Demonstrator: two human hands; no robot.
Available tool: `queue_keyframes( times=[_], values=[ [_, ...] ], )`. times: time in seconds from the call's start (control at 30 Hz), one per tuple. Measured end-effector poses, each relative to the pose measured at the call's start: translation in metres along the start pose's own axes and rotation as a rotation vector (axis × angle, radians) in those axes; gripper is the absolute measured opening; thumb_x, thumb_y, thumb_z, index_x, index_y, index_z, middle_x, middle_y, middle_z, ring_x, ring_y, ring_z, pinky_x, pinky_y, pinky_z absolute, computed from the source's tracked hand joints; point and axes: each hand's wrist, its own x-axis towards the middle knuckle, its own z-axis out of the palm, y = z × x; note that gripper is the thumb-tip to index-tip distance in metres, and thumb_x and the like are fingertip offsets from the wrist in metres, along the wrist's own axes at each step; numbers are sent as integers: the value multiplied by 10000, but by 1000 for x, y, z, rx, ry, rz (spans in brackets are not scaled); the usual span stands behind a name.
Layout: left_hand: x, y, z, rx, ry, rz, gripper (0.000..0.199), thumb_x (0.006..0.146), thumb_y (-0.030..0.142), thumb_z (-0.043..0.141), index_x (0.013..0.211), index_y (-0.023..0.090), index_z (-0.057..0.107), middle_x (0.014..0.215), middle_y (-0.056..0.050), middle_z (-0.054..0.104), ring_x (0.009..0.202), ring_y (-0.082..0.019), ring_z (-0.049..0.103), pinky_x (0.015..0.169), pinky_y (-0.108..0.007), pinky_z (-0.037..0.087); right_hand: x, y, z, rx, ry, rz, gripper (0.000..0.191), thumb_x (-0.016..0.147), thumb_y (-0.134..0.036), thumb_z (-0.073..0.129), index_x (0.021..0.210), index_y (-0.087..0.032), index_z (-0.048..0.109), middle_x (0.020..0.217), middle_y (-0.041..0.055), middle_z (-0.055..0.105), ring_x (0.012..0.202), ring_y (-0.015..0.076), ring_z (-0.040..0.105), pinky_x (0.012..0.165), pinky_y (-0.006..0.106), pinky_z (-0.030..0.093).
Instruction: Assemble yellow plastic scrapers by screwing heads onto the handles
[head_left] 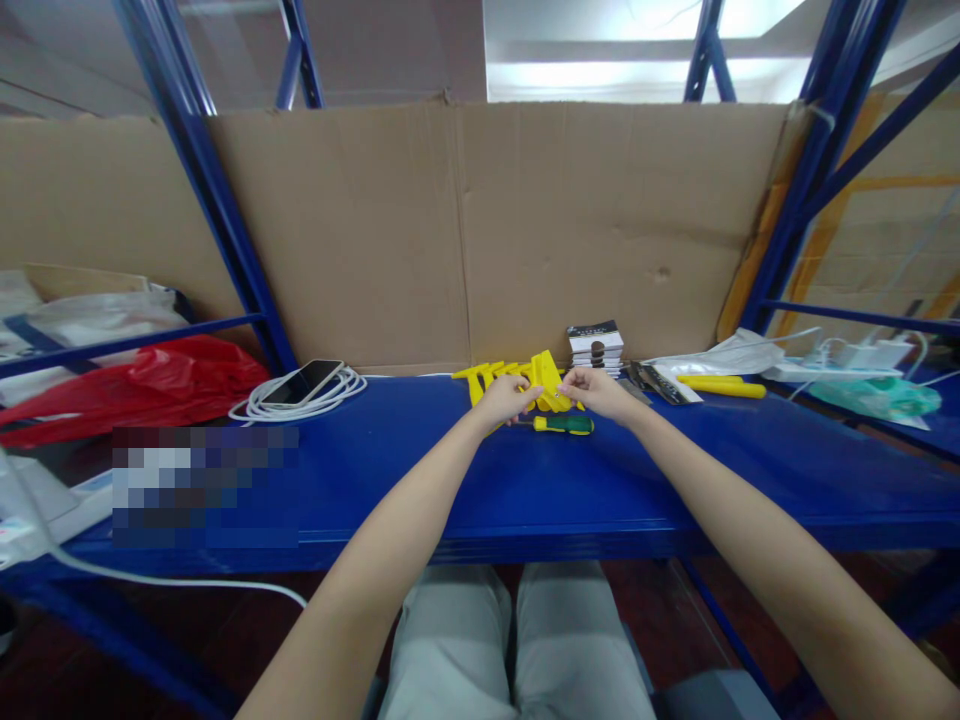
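Near the back of the blue table, my left hand point(508, 400) is closed on the left side of a yellow plastic piece point(550, 378). My right hand point(592, 392) is at the piece's right side, its thumb and finger pinched together by a tiny shiny spot; what they hold is too small to name. A screwdriver with a green and yellow handle point(566, 425) lies just below the piece, its shaft end near my left hand. More yellow plastic parts point(484, 376) lie behind and left of my left hand.
Behind my hands stand a stack of small boxes point(596, 345) and a cardboard wall point(360, 240). Yellow handles point(724, 386) and packets lie right; a phone point(306, 384) on a coiled white cable and a red bag point(180, 380) are left.
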Motion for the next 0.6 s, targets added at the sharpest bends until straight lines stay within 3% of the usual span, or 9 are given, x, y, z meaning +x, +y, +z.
queue_keyframes(
  times=[0.23, 0.37, 0.5, 0.6],
  values=[
    [7, -3, -3, -51, 112, -121, 116, 821, 237, 520, 836, 135, 575, 549, 9, 542, 396, -95, 477, 440, -217, 399, 3, -1, -7, -47, 199, 78, 166, 738, -244, 582, 645, -190, 456, 455, -50, 497, 407, 82, 481, 406, 183, 346],
    [13, -4, -10, -230, 214, -192, 173, 754, 145, 571, 923, 127, 539, 569, 23, 532, 418, -78, 477, 438, -188, 395, 3, -3, -13, -10, 292, 140, 131, 743, -165, 557, 674, -188, 448, 462, -56, 508, 374, 72, 474, 391, 176, 354],
    [16, -8, -29, -462, 242, -230, 107, 722, 46, 498, 794, 107, 550, 476, 42, 452, 374, -65, 424, 408, -177, 376, 2, -6, -12, 17, 278, 181, 97, 740, -112, 537, 729, -180, 469, 496, -54, 534, 357, 63, 466, 355, 165, 332],
    [20, -20, -44, -590, 379, -288, 155, 688, -2, 465, 754, 104, 557, 467, 37, 450, 377, -66, 429, 428, -181, 403, 1, -9, -9, 5, 236, 194, 90, 739, -97, 527, 737, -175, 482, 479, -55, 522, 352, 64, 463, 338, 160, 310]
  ],
)
